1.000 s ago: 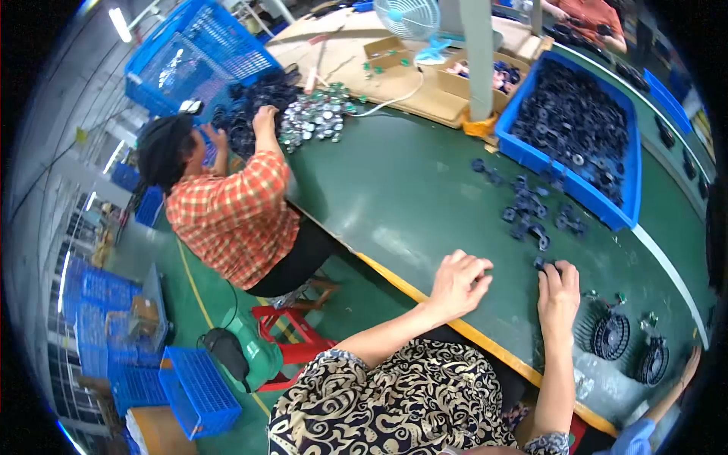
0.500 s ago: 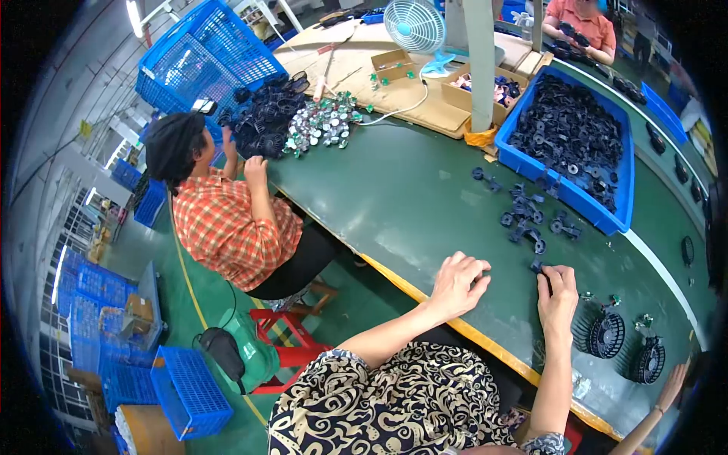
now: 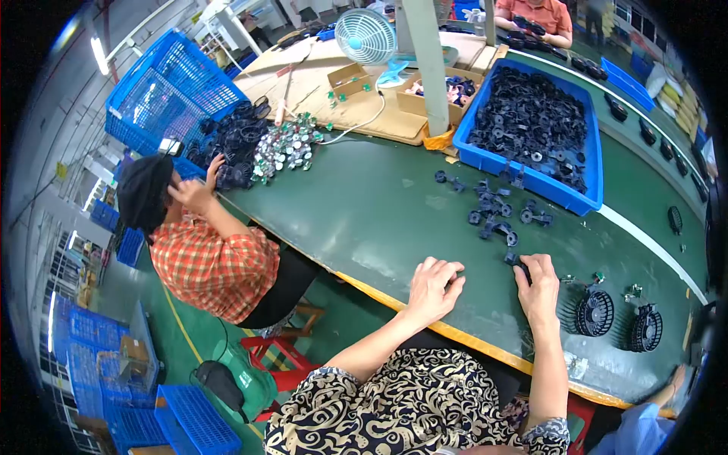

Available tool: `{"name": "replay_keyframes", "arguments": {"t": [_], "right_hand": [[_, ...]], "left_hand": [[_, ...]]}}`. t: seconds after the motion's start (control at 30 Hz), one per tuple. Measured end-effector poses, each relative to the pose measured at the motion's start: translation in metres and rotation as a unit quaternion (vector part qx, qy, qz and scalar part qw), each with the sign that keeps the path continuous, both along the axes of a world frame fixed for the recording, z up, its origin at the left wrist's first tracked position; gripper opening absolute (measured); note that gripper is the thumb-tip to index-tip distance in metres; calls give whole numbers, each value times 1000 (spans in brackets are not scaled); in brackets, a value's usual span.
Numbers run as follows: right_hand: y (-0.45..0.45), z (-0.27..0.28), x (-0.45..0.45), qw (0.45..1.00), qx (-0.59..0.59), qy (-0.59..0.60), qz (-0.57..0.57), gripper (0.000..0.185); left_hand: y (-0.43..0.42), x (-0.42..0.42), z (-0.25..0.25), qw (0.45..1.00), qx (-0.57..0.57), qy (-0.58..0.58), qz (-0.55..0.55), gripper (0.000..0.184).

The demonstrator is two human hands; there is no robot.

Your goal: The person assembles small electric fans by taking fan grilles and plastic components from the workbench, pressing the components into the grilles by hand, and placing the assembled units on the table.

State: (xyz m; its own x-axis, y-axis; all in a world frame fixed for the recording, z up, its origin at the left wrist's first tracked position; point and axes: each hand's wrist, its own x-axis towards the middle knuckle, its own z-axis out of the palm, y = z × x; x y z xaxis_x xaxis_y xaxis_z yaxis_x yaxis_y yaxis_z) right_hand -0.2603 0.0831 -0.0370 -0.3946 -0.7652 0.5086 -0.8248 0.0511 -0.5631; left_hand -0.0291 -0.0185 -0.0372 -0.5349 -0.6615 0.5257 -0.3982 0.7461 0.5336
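Observation:
My left hand rests over the green table near its yellow front edge, fingers loosely curled and apart, with nothing in them. Farther right, my right hand has its fingertips at a small dark plastic part on the table, its thumb and fingers around the near end. Just beyond lie several loose dark parts. To the right of my right hand stand two round black fan cages with small green-and-silver pieces beside them.
A blue tray full of dark parts stands beyond, beside a grey post. At left a co-worker in a plaid shirt sits by piled parts. A small fan stands behind. Another person's arm is at lower right.
The view has shifted, moving the table's contents leftward. The dark part at my right fingertips shows more now. The co-worker at left has raised a hand to the head.

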Motion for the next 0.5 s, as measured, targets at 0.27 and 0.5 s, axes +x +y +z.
{"name": "replay_keyframes", "arguments": {"t": [0.27, 0.5], "right_hand": [[0, 4, 0, 1000, 14, -20, 4, 26], [1, 10, 0, 999, 24, -40, 7, 26]], "left_hand": [[0, -1, 6, 1000, 10, -15, 6, 19], [0, -1, 10, 999, 20, -24, 8, 20]]}}
